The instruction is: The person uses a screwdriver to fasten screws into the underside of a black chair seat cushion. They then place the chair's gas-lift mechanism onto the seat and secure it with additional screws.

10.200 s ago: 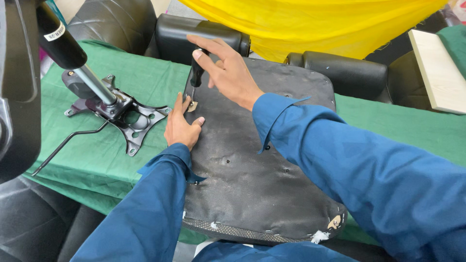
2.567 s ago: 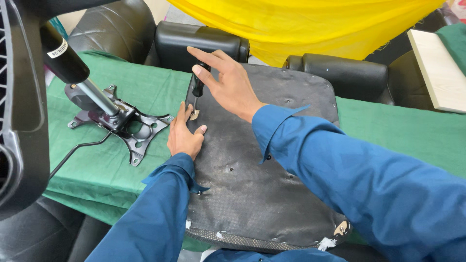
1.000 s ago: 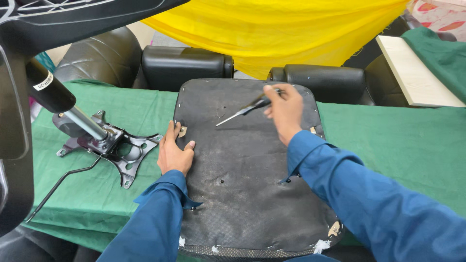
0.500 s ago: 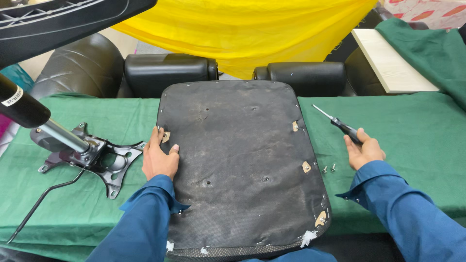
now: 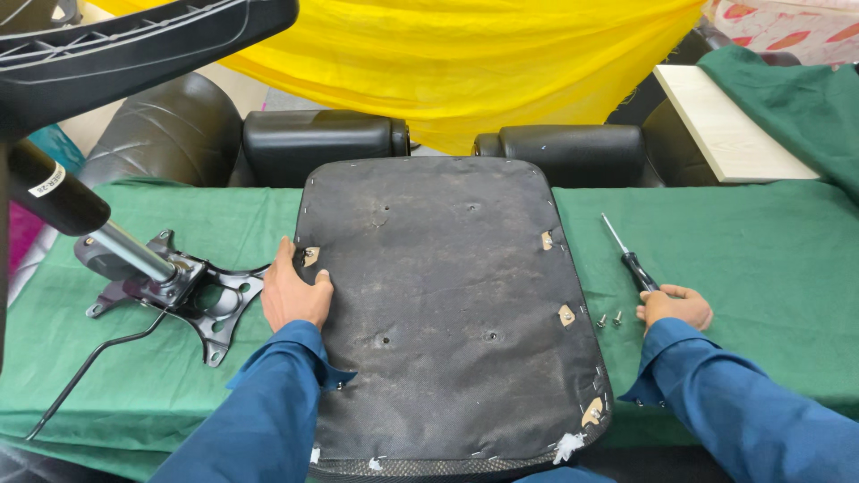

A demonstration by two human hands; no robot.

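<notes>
A black chair seat pan (image 5: 447, 295) lies underside up on the green-covered table (image 5: 769, 259). My left hand (image 5: 293, 293) rests flat on the seat's left edge, beside a small torn mounting hole. My right hand (image 5: 676, 306) sits on the cloth to the right of the seat. Its curled fingers close on the handle end of a black screwdriver (image 5: 626, 255), which lies flat with its tip pointing away from me. Two loose screws (image 5: 609, 318) lie between that hand and the seat edge.
A black metal tilt mechanism with a gas cylinder (image 5: 170, 286) and a lever rod lies left of the seat. Two black armrest pads (image 5: 322, 143) stand behind it. A black mesh chair part (image 5: 134, 45) overhangs the top left. A pale board (image 5: 725, 125) sits at the back right.
My right hand carried the screwdriver from the seat's left side across to the table on the right and has lowered it flat onto the cloth. My left hand stayed on the seat's left edge.
</notes>
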